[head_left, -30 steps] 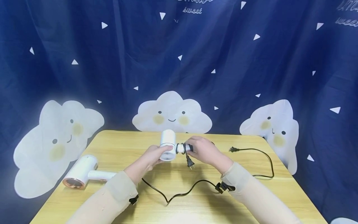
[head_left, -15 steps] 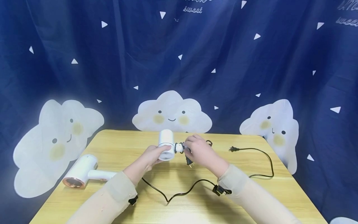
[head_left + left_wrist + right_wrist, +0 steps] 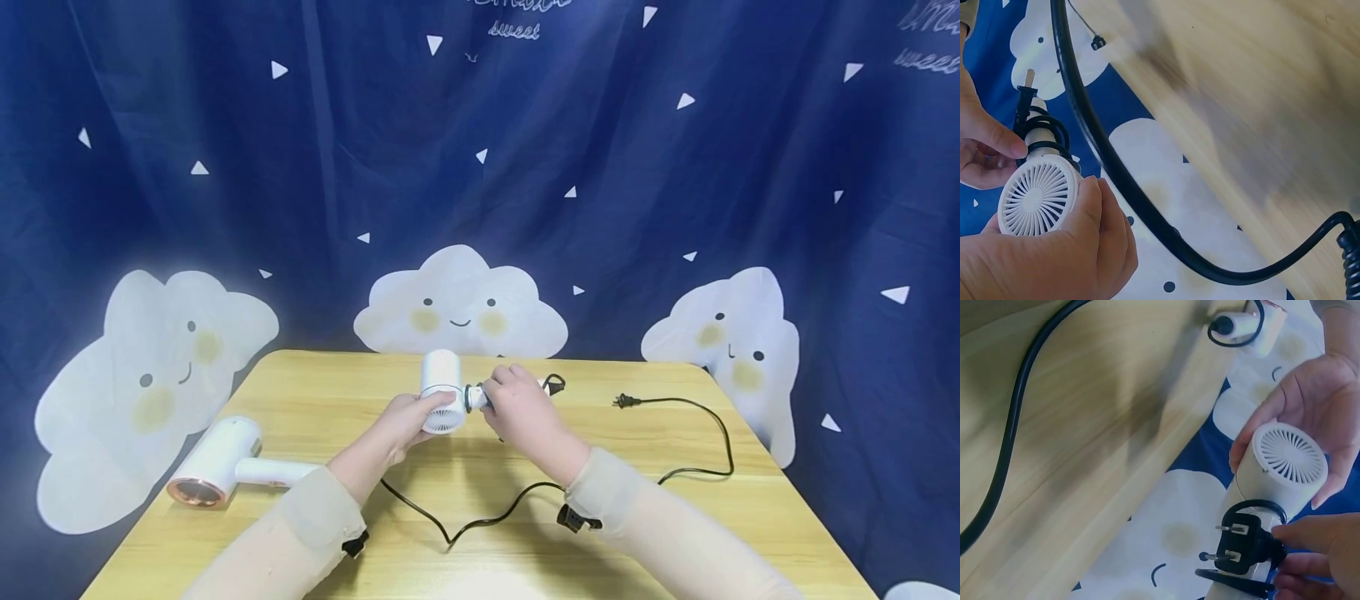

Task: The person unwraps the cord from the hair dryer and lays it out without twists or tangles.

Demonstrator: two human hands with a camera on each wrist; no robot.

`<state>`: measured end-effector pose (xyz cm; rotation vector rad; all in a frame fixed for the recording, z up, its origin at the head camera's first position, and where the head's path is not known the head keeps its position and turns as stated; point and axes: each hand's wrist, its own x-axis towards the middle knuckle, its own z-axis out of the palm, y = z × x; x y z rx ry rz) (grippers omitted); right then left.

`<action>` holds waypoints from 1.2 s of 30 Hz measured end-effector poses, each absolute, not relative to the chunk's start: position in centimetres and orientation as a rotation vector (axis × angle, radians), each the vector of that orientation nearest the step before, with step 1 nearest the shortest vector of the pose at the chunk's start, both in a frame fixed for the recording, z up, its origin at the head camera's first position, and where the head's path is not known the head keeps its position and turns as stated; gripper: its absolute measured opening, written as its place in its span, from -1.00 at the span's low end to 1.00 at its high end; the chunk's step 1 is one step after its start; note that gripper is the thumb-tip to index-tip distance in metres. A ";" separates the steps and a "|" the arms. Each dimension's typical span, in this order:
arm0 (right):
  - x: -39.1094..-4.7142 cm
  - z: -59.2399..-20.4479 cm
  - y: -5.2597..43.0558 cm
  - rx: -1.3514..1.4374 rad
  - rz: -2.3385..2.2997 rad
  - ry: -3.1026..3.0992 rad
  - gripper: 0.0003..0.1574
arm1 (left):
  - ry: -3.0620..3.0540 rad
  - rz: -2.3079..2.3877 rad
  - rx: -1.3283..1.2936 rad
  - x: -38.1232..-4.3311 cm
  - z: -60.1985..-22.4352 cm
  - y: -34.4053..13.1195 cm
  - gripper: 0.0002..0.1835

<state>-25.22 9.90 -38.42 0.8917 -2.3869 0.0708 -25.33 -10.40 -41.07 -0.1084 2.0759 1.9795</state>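
A white hair dryer (image 3: 442, 375) is held up over the far part of the table, its slatted grille (image 3: 1289, 456) turned toward the person. Its head sits in the grip of my left hand (image 3: 411, 421), thumb across the side. Black power cord (image 3: 1052, 130) loops around the handle, which points right. At the handle, my right hand (image 3: 528, 408) pinches the two-pronged plug (image 3: 1241, 540) between thumb and fingers, as the right wrist view shows. From the head view the plug is hidden behind that hand. A cord end (image 3: 553, 384) sticks out past the handle.
A second white hair dryer (image 3: 217, 458) with a copper-coloured rim lies at the table's left. Its black cord (image 3: 480, 523) runs across the wooden table (image 3: 450, 575), under the right forearm, to a plug (image 3: 627, 401). A dark blue curtain (image 3: 480, 208) with clouds hangs behind.
My right hand has shifted left along the handle toward the dryer's head, covering the plug that hung visible earlier. The hair dryer has drifted slightly left with my left hand.
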 end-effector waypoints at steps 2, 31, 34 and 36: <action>-25.0 -38.5 9.7 0.872 0.036 -2.382 -0.75 | 2.072 1.982 -0.106 -25.3 -41.2 -10.4 -0.38; -23.9 -38.8 7.7 0.812 -0.217 -2.353 -0.82 | 2.043 2.030 -0.124 -24.8 -41.5 -10.9 -0.37; -23.8 -38.7 7.6 0.809 -0.223 -2.340 -0.84 | 2.038 2.034 -0.128 -24.7 -41.5 -10.9 -0.38; -23.8 -38.7 7.6 0.808 -0.228 -2.334 -0.85 | 2.035 2.034 -0.129 -24.7 -41.5 -10.9 -0.38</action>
